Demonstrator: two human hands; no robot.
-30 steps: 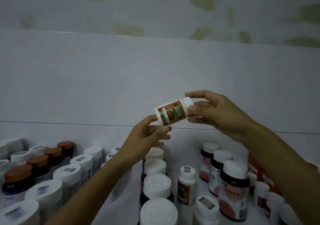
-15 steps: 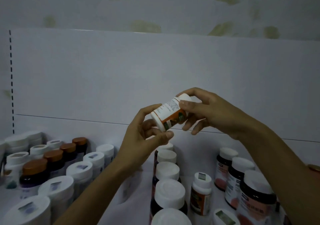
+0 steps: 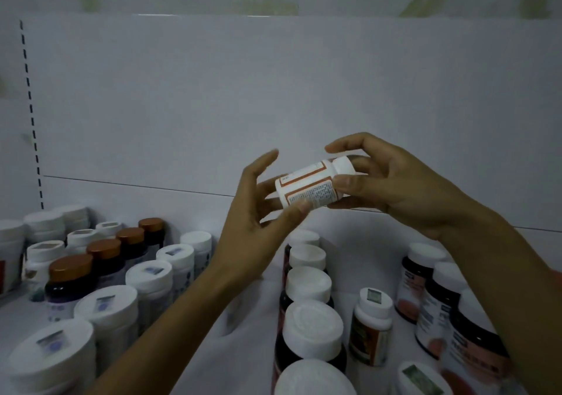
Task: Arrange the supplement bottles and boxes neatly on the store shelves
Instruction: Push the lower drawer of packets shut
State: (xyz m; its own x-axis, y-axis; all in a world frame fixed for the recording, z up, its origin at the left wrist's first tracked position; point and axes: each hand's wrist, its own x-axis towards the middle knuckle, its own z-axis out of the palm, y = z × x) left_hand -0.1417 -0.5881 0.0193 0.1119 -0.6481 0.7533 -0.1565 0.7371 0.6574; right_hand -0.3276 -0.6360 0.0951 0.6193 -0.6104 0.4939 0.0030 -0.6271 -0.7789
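A small white supplement bottle (image 3: 310,186) with an orange-bordered text label lies on its side in the air above the shelf. My right hand (image 3: 392,188) grips its white cap end, thumb in front and fingers behind. My left hand (image 3: 258,209) holds the bottom end, thumb under the label, the other fingers spread upward behind it. Below stand rows of bottles: a white-capped dark row (image 3: 307,282) in the middle, and a small bottle with a sticker on its cap (image 3: 372,327) beside it.
White-capped bottles (image 3: 149,285) and brown-capped dark bottles (image 3: 71,276) fill the left of the white shelf (image 3: 243,349). Larger dark bottles with orange labels (image 3: 441,300) stand at the right. The white back panel (image 3: 213,105) rises behind, with a slotted upright (image 3: 30,115) at the left.
The bottle has been turned between both hands, so the printed text side faces me instead of the picture side. My left fingers have spread open. The camera view shifted slightly left.
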